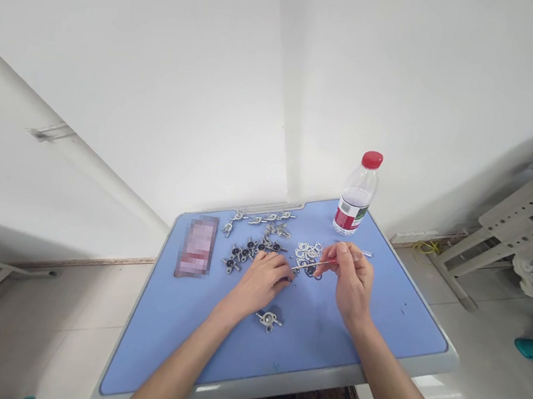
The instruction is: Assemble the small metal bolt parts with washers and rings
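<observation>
My right hand (352, 280) pinches a thin screwdriver (315, 264) with a red handle, its shaft pointing left. The shaft's tip meets the fingertips of my left hand (266, 280), which are drawn together low over the blue tabletop. Whatever lies between those left fingers is too small to make out. Tiny screws (294, 286) are scattered around the tip. Behind it lie flat metal plates (307, 252) and dark rings (318, 275). A single metal fitting (268, 321) rests nearer me, below my left hand.
Several metal fittings with black centres (237, 251) cluster left of my hands, with more metal fittings (257, 220) along the back. A phone-like rectangle (197, 247), blurred, lies at the table's left. A red-capped water bottle (355, 197) stands at the back right. The white wall borders the table (162, 345).
</observation>
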Motion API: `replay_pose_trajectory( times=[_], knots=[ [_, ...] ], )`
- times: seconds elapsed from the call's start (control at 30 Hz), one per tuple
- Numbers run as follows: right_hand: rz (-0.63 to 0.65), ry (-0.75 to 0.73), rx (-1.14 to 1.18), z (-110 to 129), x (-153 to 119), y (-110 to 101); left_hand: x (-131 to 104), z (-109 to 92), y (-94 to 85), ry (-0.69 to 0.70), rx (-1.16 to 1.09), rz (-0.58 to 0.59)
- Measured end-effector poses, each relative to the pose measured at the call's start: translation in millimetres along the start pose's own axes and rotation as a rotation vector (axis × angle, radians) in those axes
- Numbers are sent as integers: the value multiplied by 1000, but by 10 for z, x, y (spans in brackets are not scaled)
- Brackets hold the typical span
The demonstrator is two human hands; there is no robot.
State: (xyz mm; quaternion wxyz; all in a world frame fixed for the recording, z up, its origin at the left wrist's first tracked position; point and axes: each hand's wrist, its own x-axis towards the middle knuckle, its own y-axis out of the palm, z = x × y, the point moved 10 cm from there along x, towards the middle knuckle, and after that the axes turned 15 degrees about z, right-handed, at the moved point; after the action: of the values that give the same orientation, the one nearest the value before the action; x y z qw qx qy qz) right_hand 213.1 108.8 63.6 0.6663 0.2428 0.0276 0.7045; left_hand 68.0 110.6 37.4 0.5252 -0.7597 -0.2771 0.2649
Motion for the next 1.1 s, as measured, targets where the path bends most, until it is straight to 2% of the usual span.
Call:
replay_pose_trajectory(
  times=[0.17, 0.37, 0.47, 0.7, 0.93, 1.1],
  knots=[
    [-15, -13, 1, 17, 0, -19, 5, -60, -5, 5, -41, 17],
    [-29, -15, -10, 34, -2, -35, 81, -157, 26, 40, 13, 58],
    [-24, -10, -19, 36, -6, -28, 111, -150, 52, 20, 42, 70],
    [-29, -8, -28, 27, -9, -37, 91, -37, 27, -87, 34, -7],
    [-20, -11, -28, 30, -4, -24, 105, -69, 36, -73, 52, 22],
    [-27, -15, -34, 35, -5, -33, 86, -80, -2, -57, 50, -13]
  ],
)
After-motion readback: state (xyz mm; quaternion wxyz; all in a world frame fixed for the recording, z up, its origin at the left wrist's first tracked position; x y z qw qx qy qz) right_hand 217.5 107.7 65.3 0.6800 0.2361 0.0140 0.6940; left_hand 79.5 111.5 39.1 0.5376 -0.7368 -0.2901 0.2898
